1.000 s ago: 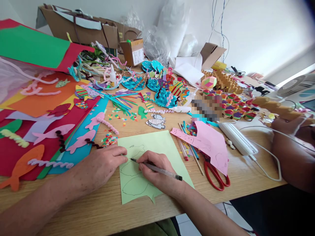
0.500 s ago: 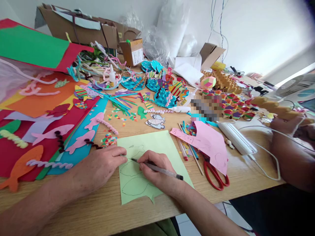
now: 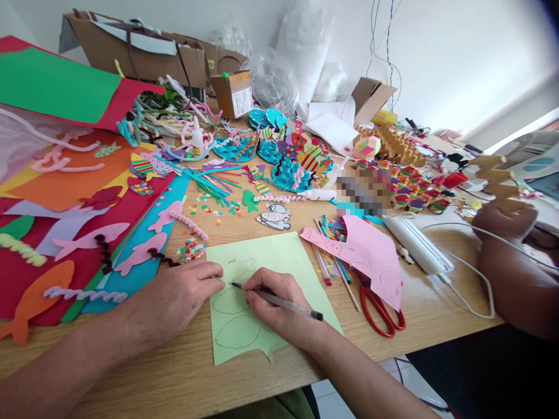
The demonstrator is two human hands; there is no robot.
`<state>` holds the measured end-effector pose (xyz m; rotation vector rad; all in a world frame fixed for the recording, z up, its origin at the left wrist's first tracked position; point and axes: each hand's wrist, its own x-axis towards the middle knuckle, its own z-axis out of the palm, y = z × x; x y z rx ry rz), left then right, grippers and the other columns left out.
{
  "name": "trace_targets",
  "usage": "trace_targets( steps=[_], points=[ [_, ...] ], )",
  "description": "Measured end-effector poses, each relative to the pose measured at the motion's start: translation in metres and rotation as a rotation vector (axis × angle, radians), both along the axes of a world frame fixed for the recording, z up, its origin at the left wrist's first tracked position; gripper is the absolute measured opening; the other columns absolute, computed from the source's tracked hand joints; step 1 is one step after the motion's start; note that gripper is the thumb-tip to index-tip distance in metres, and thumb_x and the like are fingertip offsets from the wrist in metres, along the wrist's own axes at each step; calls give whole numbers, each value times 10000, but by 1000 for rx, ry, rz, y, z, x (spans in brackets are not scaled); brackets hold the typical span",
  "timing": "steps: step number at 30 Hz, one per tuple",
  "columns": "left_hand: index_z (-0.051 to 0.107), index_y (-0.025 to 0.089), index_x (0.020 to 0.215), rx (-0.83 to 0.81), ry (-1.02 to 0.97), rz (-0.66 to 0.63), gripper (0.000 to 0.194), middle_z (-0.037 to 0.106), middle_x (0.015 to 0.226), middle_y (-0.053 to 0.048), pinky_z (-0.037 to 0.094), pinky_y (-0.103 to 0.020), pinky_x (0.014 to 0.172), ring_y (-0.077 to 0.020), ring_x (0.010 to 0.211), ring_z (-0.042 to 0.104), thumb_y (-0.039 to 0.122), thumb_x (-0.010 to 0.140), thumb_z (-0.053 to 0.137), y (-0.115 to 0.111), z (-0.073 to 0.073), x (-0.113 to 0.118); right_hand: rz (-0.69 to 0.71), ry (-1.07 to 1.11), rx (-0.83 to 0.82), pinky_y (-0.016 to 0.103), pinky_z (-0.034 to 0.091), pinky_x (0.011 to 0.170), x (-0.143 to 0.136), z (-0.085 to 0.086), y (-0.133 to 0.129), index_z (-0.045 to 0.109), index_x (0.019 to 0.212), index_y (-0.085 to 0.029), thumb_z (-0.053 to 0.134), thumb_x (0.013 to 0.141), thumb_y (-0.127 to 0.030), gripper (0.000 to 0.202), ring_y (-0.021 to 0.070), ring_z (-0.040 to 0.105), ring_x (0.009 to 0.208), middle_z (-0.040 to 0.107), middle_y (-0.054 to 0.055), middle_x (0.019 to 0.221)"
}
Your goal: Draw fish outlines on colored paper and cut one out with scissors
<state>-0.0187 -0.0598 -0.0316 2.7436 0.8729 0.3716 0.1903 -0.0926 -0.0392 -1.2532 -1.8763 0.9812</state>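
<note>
My right hand (image 3: 273, 294) is closed around a pen (image 3: 288, 304) with a clear barrel and black cap end. The pen's tip touches a light green sheet of paper (image 3: 301, 326) that lies flat with a notched near edge. Pencil-thin fish outlines are drawn on it, one above another; my right hand covers part of them. My left hand (image 3: 187, 291) lies on the sheet's left edge, its fingers stretched and pressing down close to the pen tip. Beyond the sheet lie white paper fish (image 3: 273, 216) with black drawn lines.
Red-handled scissors (image 3: 379, 311) lie under pink paper (image 3: 375, 250) at right, beside a white power strip (image 3: 419, 247). Coloured sheets with a cut-out orange fish (image 3: 39, 297) fill the left. Another person's hand (image 3: 504, 221) holds a yellowish carton strip. Cardboard boxes (image 3: 231, 93) stand behind.
The other person's hand and carton strip at the right have shifted and turned. My hands and the pen look almost the same; the view has drifted slightly.
</note>
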Motion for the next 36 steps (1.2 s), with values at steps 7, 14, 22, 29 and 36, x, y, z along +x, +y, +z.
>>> trace_targets(
  steps=[7,14,22,29,36],
  points=[
    [661,181,906,13,-25,-3,448,652,985,-55,485,-258,716,-172,867,604,-26,756,293,-1,-2,-1,3,-31,20,184,371,512,0,2,0,559,700,-188,476,705,-123,106,79,437,478,518,-50,558],
    [664,173,915,0,-17,-3,444,652,992,-67,493,-275,711,-185,879,606,-13,777,285,-1,-1,0,-15,-14,-2,180,375,508,0,0,0,563,708,-193,489,719,-135,95,76,424,464,492,-62,536],
    [663,173,900,8,-24,-4,448,653,989,-65,490,-274,714,-183,884,604,-17,773,277,-1,-1,0,-9,-47,30,176,362,493,0,3,0,545,684,-194,478,704,-116,104,75,418,466,510,-56,546],
    [671,173,909,-2,-7,0,458,657,990,-65,497,-268,717,-178,879,606,-16,759,282,-1,2,0,-4,-35,27,177,364,499,0,4,0,560,704,-186,486,722,-124,98,73,417,463,496,-58,541],
    [674,174,918,-17,-14,10,463,655,1016,-69,500,-275,749,-182,905,598,-11,774,276,-2,-1,-1,-14,-42,18,184,373,505,2,4,-1,545,692,-193,477,705,-116,104,81,448,485,532,-48,563]
  ],
)
